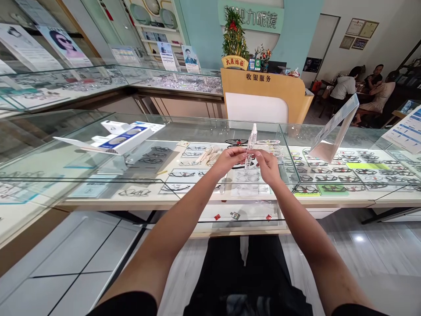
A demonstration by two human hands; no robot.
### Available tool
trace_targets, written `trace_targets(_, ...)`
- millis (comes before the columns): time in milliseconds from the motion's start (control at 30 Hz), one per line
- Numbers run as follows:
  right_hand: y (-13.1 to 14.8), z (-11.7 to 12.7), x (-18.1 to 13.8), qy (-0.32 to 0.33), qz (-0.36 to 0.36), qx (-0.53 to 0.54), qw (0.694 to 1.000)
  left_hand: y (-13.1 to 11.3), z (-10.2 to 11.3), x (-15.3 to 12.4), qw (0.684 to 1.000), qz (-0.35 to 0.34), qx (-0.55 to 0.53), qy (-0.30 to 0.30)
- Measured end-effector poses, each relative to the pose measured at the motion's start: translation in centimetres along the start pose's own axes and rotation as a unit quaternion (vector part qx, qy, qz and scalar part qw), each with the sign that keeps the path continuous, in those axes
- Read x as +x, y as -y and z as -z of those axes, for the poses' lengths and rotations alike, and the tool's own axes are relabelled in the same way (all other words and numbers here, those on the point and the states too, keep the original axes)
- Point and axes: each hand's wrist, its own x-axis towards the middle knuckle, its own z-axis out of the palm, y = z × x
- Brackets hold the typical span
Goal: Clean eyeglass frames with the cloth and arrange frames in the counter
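Observation:
A slim, clear spray bottle (251, 138) with a pale pointed top stands slightly tilted over the glass counter. From its left side, my left hand (230, 158) is closed with its fingertips on the bottle. My right hand (268, 166) pinches it from the right, and the two hands nearly meet. The fingers partly hide the bottle's middle and lower part. Beneath my hands, under the glass, lie spectacle frames (182, 174) on white mats. A crumpled cream cloth (209, 155) is near my left hand.
A white open box (131, 139) rests on the counter at left. An upright sign (334, 129) stands at right. Glass cases (98, 83) with frames run along the back left. A wooden cashier desk (265, 81) is ahead; several people (345, 87) sit at the far right.

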Motion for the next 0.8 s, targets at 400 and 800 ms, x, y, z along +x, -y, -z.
trace_targets(400, -0.9, -0.2, 1.6, -0.031, -0.183, 0.204, 0.961, -0.7, -0.9, -0.1, 0.997, -0.049, 0.058, -0.024)
trace_targets(800, -0.6, 0.8, 2.5, 0.034, -0.269, 0.322, 0.907, -0.4, -0.8, 0.5, 0.986, -0.093, 0.131, -0.050)
